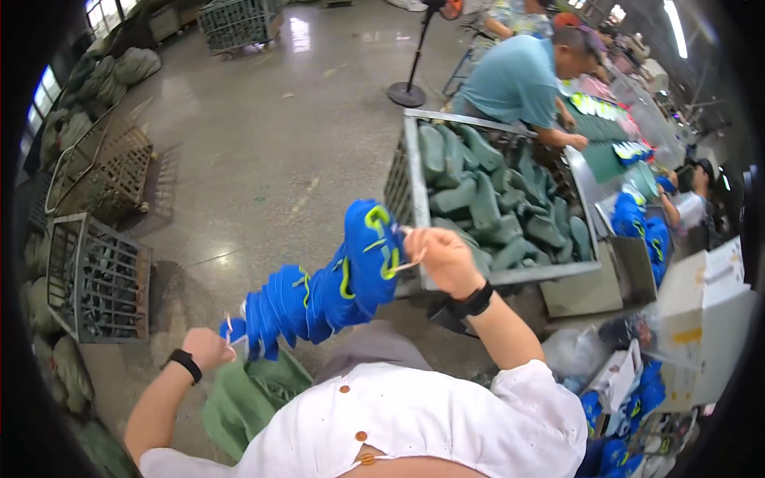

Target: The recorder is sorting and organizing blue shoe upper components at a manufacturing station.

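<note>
A long bundle of blue shoe uppers (315,295) with yellow-green trim hangs stretched between my two hands, stacked close together in a row. At its lower left end my left hand (209,348) is closed on a pale pink cord, with a loose bit showing beside the fingers. My right hand (446,259) pinches the cord at the upper right end, and a loop of it shows below the fingers. Under the bundle's left end hangs a green cloth sack (247,398), close to my body.
Right of the bundle stands a metal cart (420,195) full of green shoe lasts (482,203). Beyond it a person in a teal shirt (510,80) bends over a worktable. Cardboard boxes (701,319) stand at right. Wire carts (100,279) and sacks (135,65) line the left.
</note>
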`<action>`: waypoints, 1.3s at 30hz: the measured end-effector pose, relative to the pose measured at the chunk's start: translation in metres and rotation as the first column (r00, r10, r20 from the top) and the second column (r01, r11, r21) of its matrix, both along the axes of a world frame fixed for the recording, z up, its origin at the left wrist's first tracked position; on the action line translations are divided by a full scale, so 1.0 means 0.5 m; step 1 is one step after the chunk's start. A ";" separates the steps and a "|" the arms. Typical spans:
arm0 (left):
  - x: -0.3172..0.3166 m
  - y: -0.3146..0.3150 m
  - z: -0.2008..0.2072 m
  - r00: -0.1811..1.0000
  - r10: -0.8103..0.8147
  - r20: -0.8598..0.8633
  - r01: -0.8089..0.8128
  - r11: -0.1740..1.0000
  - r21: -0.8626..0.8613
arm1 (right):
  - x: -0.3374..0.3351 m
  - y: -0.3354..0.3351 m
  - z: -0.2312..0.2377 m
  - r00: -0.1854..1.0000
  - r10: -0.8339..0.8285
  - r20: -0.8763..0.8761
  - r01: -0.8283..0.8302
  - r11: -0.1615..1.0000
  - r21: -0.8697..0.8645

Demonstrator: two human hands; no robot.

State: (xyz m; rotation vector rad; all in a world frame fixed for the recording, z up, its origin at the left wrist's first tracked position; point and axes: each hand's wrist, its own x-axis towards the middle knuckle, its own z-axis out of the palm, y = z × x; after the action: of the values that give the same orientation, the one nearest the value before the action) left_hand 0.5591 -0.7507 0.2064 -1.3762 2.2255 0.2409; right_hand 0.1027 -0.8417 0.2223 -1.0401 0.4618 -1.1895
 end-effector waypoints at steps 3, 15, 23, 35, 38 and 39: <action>0.007 -0.039 -0.059 0.918 0.312 -0.246 -0.330 0.943 -0.036 | 0.091 -0.082 -0.069 0.985 0.157 0.079 -0.174 0.918 0.356; 0.124 -0.232 -0.328 -0.398 0.487 -0.778 -0.888 0.010 0.460 | 0.295 -0.552 -0.147 0.925 0.313 -0.214 -0.074 0.701 0.709; 0.328 -0.818 -0.539 -0.226 0.411 -0.883 -0.953 0.094 0.288 | 0.511 -0.996 -0.253 0.875 0.297 -0.383 0.201 0.498 0.844; 0.424 -1.700 -0.076 -0.862 -0.168 -0.478 -0.463 0.646 0.608 | 0.464 -1.596 0.012 0.934 -0.166 0.318 0.177 0.984 -0.006; 0.364 -1.884 -0.148 -0.976 0.091 -0.199 -0.091 0.661 0.745 | 0.460 -1.727 -0.123 0.799 -0.207 0.565 0.056 0.960 0.273; 0.327 -1.952 -0.139 -0.994 0.103 -0.036 0.036 0.619 0.785 | 0.469 -1.771 -0.174 0.725 -0.160 0.670 -0.065 0.952 0.298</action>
State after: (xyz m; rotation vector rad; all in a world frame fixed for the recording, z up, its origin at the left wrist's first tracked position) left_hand 0.7224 -1.7265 0.1369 0.6266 -0.0794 -1.3153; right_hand 0.3371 -1.7274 0.1353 -0.2609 0.0641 -1.4026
